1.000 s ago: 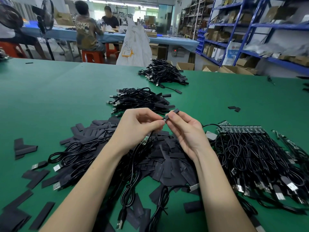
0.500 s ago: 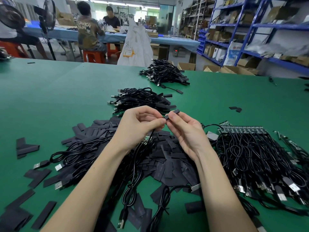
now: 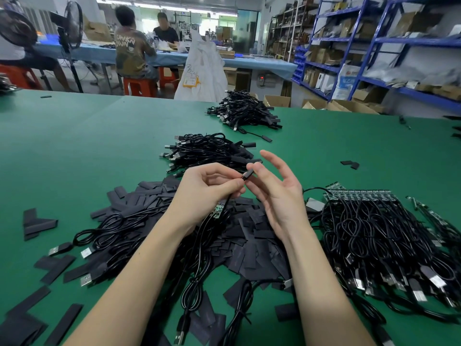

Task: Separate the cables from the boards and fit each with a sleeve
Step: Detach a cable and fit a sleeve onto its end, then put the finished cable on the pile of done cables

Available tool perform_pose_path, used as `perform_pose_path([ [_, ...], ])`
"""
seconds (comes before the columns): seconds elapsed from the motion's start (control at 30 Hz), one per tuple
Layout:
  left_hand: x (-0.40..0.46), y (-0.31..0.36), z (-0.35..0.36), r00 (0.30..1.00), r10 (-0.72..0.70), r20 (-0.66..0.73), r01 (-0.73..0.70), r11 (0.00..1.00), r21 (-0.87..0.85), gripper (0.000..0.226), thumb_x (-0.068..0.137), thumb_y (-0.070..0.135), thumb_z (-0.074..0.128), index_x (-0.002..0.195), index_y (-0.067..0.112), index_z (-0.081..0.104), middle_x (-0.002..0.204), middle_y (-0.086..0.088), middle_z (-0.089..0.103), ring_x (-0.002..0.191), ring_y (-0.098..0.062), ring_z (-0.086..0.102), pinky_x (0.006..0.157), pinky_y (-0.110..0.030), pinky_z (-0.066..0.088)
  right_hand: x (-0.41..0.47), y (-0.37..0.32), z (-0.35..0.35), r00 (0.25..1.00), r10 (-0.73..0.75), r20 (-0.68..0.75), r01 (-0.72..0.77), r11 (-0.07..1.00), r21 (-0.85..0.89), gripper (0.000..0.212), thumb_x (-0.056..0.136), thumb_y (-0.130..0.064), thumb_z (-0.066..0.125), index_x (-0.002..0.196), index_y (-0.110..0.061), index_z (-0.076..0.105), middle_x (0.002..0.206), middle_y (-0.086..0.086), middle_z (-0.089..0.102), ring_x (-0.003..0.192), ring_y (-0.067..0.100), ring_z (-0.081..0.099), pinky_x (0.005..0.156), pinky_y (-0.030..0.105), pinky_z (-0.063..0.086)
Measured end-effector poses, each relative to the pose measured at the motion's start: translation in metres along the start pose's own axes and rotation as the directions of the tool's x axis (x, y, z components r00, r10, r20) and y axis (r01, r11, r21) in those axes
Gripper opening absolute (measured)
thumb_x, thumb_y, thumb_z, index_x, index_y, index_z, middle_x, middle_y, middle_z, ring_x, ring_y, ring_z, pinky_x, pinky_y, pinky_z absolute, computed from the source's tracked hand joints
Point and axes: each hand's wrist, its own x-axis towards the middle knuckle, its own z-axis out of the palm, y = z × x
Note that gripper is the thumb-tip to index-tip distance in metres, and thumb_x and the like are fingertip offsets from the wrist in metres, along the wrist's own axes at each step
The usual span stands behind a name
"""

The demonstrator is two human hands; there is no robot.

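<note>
I had the left hand [image 3: 207,193] raised over the green tabletop [image 3: 82,151], its grip curled round a black cable [image 3: 199,260] with thumb and forefinger pinching it near the tip. A small green board [image 3: 219,210] showed just under that hand, and the cable's USB plug [image 3: 180,332] hung down toward me. The right hand [image 3: 277,193] pinched a short black sleeve [image 3: 248,174] between thumb and forefinger — its other fingers were spread. The sleeve's near end met the left hand's fingertips. Under both hands lay a heap of flat black sleeves [image 3: 249,236]. To the right, a row of boards [image 3: 359,196] sat with cables attached. Two piles of finished cables — one near [image 3: 207,151], one farther [image 3: 244,111] — lay ahead.
</note>
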Motion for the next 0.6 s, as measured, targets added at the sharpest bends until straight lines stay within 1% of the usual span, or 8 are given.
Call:
perform_pose_path([
  [0.07,0.0004,-0.0004,0.0009,1.0,0.005,-0.005,-0.005,1.0,-0.007,0.007,0.085,0.0,0.077,0.088,0.006,0.075,0.077,-0.014,0.076,0.067,-0.015,0.072,0.062,-0.015,0.053,0.0002,0.001,0.0012,1.0,-0.004,-0.016,0.004,1.0,-0.005,0.019,0.088,-0.008,0.072,0.104,-0.019,0.075,0.097,0.009,0.078,0.092,0.018,0.073,0.076,0.024,0.059],
  [0.17,0.0004,-0.0005,0.0021,1.0,0.01,-0.003,-0.01,1.0,-0.006,0.007,0.085,0.001,0.077,0.087,0.007,0.076,0.078,-0.014,0.077,0.068,-0.015,0.073,0.064,-0.017,0.054,0.0003,0.0024,0.0011,1.0,0.008,-0.025,-0.007,0.999,0.037,0.019,0.082,-0.01,0.074,0.101,-0.014,0.076,0.096,0.01,0.078,0.094,0.016,0.074,0.075,0.022,0.059],
  [0.23,0.0004,-0.0008,0.0018,1.0,0.01,-0.005,-0.01,1.0,-0.006,0.006,0.085,0.002,0.078,0.087,0.008,0.076,0.078,-0.014,0.077,0.069,-0.015,0.073,0.066,-0.019,0.055,0.0007,0.0025,0.0013,0.999,0.007,-0.033,-0.005,0.998,0.057,0.024,0.074,-0.015,0.077,0.098,-0.014,0.078,0.096,0.011,0.078,0.093,0.016,0.074,0.075,0.021,0.058],
  [0.3,0.0004,-0.0007,0.0014,1.0,0.012,-0.008,-0.012,1.0,-0.001,0.005,0.085,0.003,0.078,0.088,0.007,0.076,0.079,-0.013,0.077,0.069,-0.015,0.073,0.065,-0.019,0.055,0.0018,0.0034,0.0014,0.999,0.007,-0.044,-0.004,0.997,0.072,0.023,0.069,-0.016,0.078,0.093,-0.015,0.08,0.098,0.012,0.077,0.093,0.016,0.074,0.074,0.02,0.058],
  [0.43,0.001,-0.0011,0.0017,1.0,0.015,-0.013,-0.015,1.0,-0.002,0.005,0.085,0.002,0.077,0.088,0.006,0.076,0.078,-0.013,0.077,0.069,-0.015,0.073,0.065,-0.018,0.055,0.0038,0.004,0.0012,0.999,0.016,-0.044,-0.012,0.995,0.098,0.022,0.068,-0.014,0.079,0.09,-0.015,0.081,0.1,0.013,0.077,0.092,0.015,0.075,0.073,0.02,0.059],
  [0.6,0.0003,-0.0008,0.0017,1.0,0.014,-0.018,-0.014,1.0,0.015,0.006,0.085,0.002,0.078,0.086,0.008,0.077,0.077,-0.013,0.076,0.068,-0.015,0.072,0.064,-0.018,0.055,0.0044,0.0048,-0.0002,0.999,0.025,-0.037,-0.021,0.994,0.105,0.022,0.067,-0.013,0.08,0.088,-0.015,0.082,0.102,0.014,0.077,0.093,0.015,0.075,0.074,0.021,0.059],
])
